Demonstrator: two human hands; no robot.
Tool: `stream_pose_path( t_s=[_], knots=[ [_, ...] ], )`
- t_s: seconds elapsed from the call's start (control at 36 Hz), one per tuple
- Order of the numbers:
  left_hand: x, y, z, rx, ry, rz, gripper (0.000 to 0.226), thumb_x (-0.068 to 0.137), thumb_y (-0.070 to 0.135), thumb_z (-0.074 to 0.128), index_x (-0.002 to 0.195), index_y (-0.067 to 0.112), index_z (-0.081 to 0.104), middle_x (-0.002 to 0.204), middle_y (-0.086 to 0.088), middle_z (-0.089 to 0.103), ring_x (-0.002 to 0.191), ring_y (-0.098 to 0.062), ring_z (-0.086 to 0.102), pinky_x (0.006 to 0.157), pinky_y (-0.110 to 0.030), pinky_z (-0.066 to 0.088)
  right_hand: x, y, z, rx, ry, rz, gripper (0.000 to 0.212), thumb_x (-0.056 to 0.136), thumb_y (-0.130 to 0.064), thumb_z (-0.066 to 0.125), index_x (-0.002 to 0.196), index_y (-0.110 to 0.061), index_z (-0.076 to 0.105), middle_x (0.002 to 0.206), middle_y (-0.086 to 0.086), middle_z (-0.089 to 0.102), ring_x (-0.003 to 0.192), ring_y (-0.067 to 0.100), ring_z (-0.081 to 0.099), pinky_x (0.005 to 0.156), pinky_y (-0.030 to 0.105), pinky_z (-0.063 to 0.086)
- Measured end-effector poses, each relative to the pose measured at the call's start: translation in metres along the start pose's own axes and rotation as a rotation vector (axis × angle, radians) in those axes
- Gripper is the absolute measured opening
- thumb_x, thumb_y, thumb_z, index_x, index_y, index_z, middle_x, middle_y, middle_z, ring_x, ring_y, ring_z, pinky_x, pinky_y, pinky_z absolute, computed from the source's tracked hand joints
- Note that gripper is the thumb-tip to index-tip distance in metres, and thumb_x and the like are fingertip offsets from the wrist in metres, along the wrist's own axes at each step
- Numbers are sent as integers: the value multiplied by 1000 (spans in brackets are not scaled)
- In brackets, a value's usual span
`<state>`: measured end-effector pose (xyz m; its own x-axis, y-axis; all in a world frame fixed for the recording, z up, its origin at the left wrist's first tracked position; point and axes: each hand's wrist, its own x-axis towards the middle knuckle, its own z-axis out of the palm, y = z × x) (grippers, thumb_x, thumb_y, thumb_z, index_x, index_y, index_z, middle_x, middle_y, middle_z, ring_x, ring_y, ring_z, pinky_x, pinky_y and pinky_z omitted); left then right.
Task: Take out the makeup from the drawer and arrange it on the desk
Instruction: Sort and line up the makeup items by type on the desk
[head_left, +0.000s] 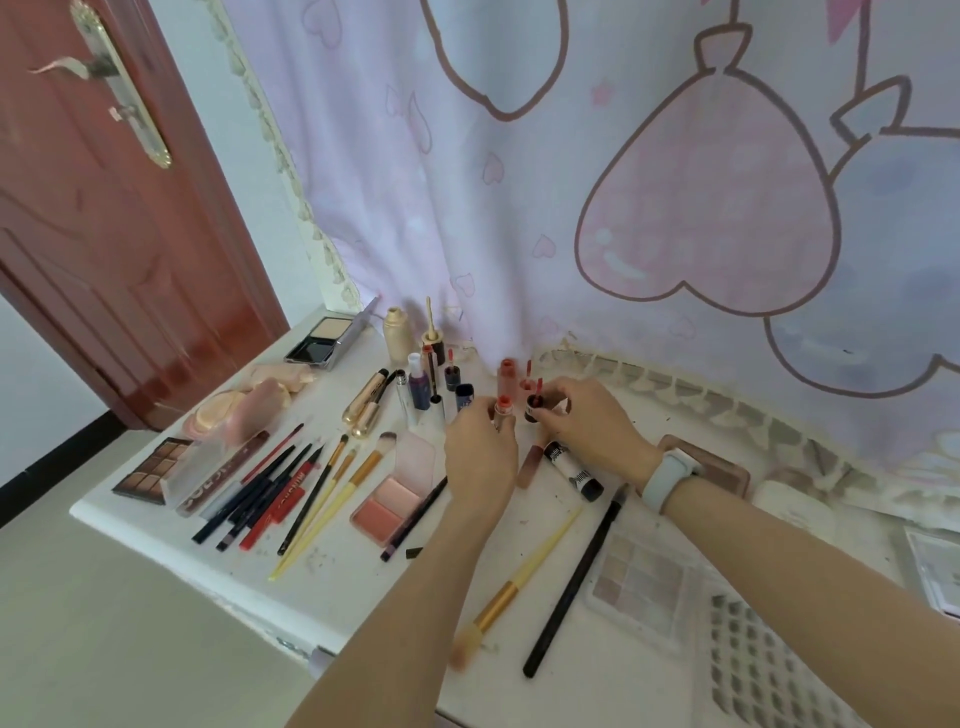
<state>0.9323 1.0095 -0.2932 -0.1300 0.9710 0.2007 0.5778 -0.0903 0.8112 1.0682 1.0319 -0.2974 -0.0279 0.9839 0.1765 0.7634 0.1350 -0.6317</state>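
Most makeup already lies sorted on the desk, while the left hand fingers pinch an orange-capped tube and the right hand fingers clasp a dark lip-gloss bottle, both being stood in the far row.

A single head-worn wide-angle camera looks forward and down from close above the white counter, facing the heart-print curtain behind it.

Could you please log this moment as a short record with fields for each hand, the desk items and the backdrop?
left hand: left hand grips an orange-capped lip tube
right hand: right hand holds a dark red lip tube; wrist wears a pale watch
desk: white desk with pencils, blush palette, black brush
backdrop: heart-print curtain
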Motion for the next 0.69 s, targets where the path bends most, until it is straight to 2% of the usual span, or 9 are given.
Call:
stream_pose_path(
  t_s=[0.08, 0.14, 0.25, 0.36, 0.44, 0.5, 0.56, 0.61, 0.69],
  knots=[
    [1, -2, 1, 19, -13, -17, 23, 96, 20, 47, 105, 7, 64, 99, -8, 67, 82, -26, 63, 72, -35, 49, 0, 0, 2, -84, -16, 3, 19, 86, -34, 60, 101, -24, 66, 94, -4, 57, 98, 16, 43, 81, 31, 39],
    [1, -3, 2, 12, -13, -20, 23, 97, 21, 46, 106, 7, 63, 98, -8, 66, 76, -28, 64, 73, -41, 52, 0, -1, 1, -112, -16, 3, 21, 85, -36, 60, 103, -26, 67, 94, -3, 53, 99, 17, 41, 81, 30, 37],
    [2, -1, 3, 19, -15, -29, 26, 98, 25, 45, 108, 8, 62, 101, -9, 66, 75, -32, 64, 74, -44, 52, 0, -4, 2, -147, -47, 37, 21, 85, -38, 60, 103, -31, 67, 98, 0, 56, 103, 20, 41, 79, 30, 34],
    [1, 0, 1, 44, -45, -74, 38, 97, 27, 45, 130, 9, 51, 122, -9, 60, 88, -34, 66, 82, -43, 51, -1, -4, 2, -164, -54, 29, 29, 85, -39, 59, 112, -29, 64, 101, -1, 55, 104, 21, 41, 79, 29, 33],
    [-5, 1, -1, 64, -2, -28, 43, 97, 28, 46, 134, 8, 46, 132, -8, 54, 103, -30, 62, 87, -32, 46, -4, -2, -3, -148, -63, 40, 38, 85, -36, 58, 122, -25, 59, 107, -3, 57, 108, 19, 40, 84, 30, 34],
    [-14, 1, -4, 65, 33, 53, 39, 95, 26, 48, 131, 10, 50, 129, -7, 56, 112, -23, 56, 85, -25, 40, -9, 0, -9, -67, -41, 62, 36, 86, -32, 56, 121, -23, 59, 105, -6, 57, 107, 18, 41, 87, 31, 35],
    [-24, -2, -8, 105, 20, 132, 35, 94, 26, 51, 126, 14, 54, 120, -2, 61, 108, -18, 57, 82, -23, 39, -15, 2, -15, 5, 10, 71, 29, 88, -29, 54, 116, -23, 61, 98, -10, 55, 100, 13, 41, 86, 29, 35],
    [-31, -7, -10, 203, -44, 182, 32, 93, 30, 52, 121, 17, 58, 112, 2, 64, 101, -16, 60, 77, -24, 41, -24, 4, -19, 20, 51, 66, 24, 90, -27, 52, 111, -23, 63, 94, -12, 54, 94, 11, 40, 83, 27, 33],
    [-33, -10, -10, 396, -183, 199, 31, 93, 41, 50, 109, 17, 61, 102, 3, 62, 90, -17, 59, 64, -24, 37, -35, 4, -24, -10, 48, 61, 22, 91, -22, 50, 108, -20, 64, 95, -9, 56, 90, 14, 43, 81, 28, 36]
  ],
)
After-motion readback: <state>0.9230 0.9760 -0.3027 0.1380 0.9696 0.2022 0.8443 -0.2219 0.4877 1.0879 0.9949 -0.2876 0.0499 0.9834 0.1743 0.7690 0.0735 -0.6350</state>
